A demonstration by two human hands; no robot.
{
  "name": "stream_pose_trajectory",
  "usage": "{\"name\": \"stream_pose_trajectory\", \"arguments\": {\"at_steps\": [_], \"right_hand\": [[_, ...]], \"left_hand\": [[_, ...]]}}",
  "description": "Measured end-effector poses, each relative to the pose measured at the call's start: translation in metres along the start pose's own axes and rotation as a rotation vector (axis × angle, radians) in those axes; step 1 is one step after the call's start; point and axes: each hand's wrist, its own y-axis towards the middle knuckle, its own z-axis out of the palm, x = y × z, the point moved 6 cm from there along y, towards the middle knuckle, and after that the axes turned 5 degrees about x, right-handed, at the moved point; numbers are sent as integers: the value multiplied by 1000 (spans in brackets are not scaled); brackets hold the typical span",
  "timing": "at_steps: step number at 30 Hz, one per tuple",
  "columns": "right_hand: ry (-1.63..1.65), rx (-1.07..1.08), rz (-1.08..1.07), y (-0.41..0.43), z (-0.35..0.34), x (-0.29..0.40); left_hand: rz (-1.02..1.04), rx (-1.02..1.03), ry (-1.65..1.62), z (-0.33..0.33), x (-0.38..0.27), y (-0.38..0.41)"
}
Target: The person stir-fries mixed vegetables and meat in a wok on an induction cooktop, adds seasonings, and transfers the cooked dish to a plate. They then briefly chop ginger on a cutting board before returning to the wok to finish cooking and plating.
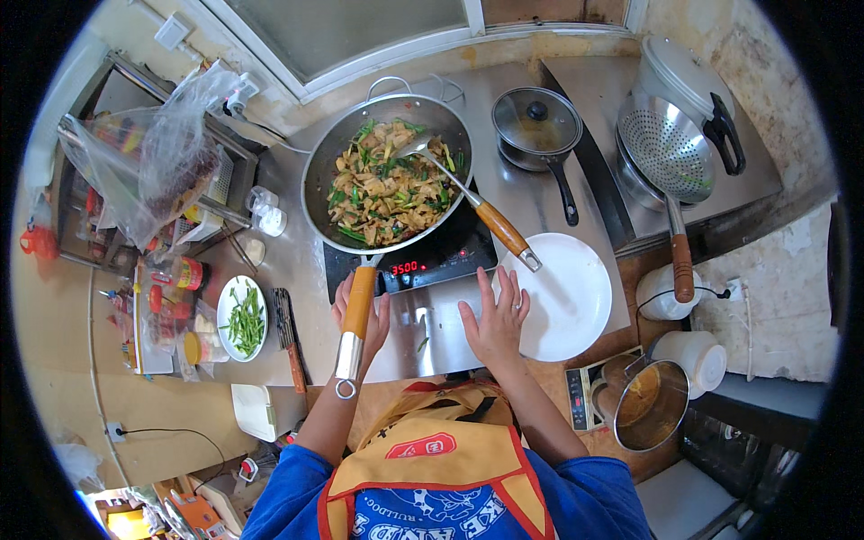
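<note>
A large wok (314,202) filled with sliced food and green pieces (395,182) stands on a black induction cooktop (439,260). A metal spatula with a wooden handle (503,226) rests in it, its handle reaching over the rim to the right. My left hand (378,324) is beneath the wok's wooden handle (360,300), fingers apart; the handle hides part of it, and I cannot tell whether they touch. My right hand (496,317), with a ring, is spread, palm down, holding nothing, at the left edge of a large white plate (574,297).
Left are a small plate (223,314) of cut greens, a cleaver (287,331), jars (202,347) and a rack (236,216). A lidded saucepan (536,128), a perforated ladle (665,148) and a pressure cooker (682,74) stand back right. A metal pot (648,405) is low at right.
</note>
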Motion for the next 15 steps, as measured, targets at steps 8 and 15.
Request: {"name": "stream_pose_trajectory", "arguments": {"at_steps": [8, 15], "right_hand": [[-2, 18, 11, -2, -2, -5], [-6, 33, 7, 2, -4, -4]], "left_hand": [[-46, 55, -309, 44, 14, -8], [-34, 32, -118, 31, 6, -4]]}}
